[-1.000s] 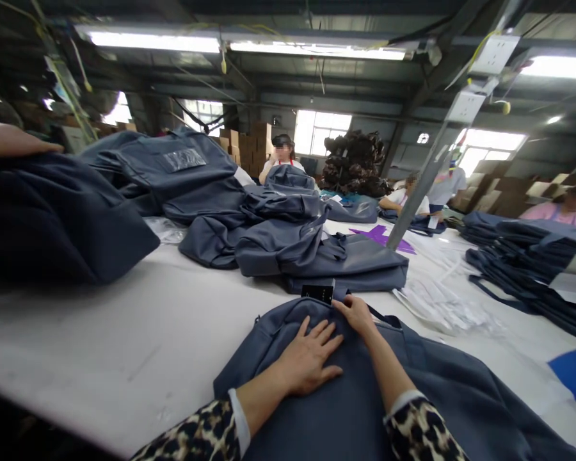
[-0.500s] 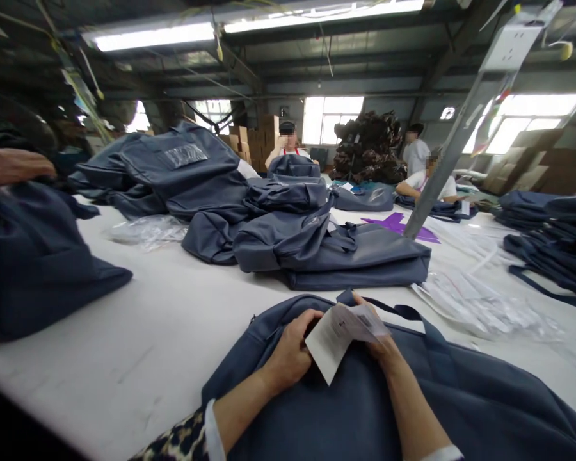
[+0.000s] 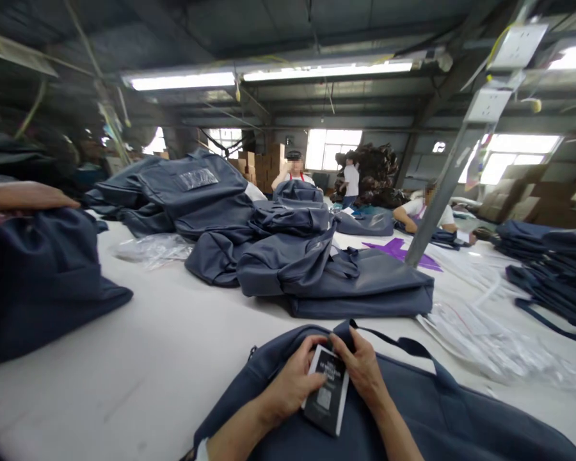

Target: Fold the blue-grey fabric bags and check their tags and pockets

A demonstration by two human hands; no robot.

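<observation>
A dark blue bag [image 3: 278,435] lies on the white table in front of me, its webbing handle [image 3: 413,346] standing up at the far edge. On top of it, a black hang tag with white print and a white border [image 3: 327,400] lies tilted. My left hand [image 3: 295,378] is closed on the tag's left side, thumb across its face. Closed at the tag's upper end is my right hand [image 3: 362,368], its fingers against a small strap loop [image 3: 343,330] of the bag. Any string joining tag and bag is hidden by the fingers.
More blue bags [image 3: 365,282] are heaped beyond mine. Another person's hand [image 3: 33,195] rests on a bag at left. Clear plastic bags [image 3: 494,342] lie right, near a metal post [image 3: 432,198]. Folded blue bags [image 3: 547,256] are stacked far right. Several people are beyond.
The white, unfolded paper in my hands now shows as a closed black tag, lying lower on the bag. My right hand has come round to its upper end. The view has tilted up.
</observation>
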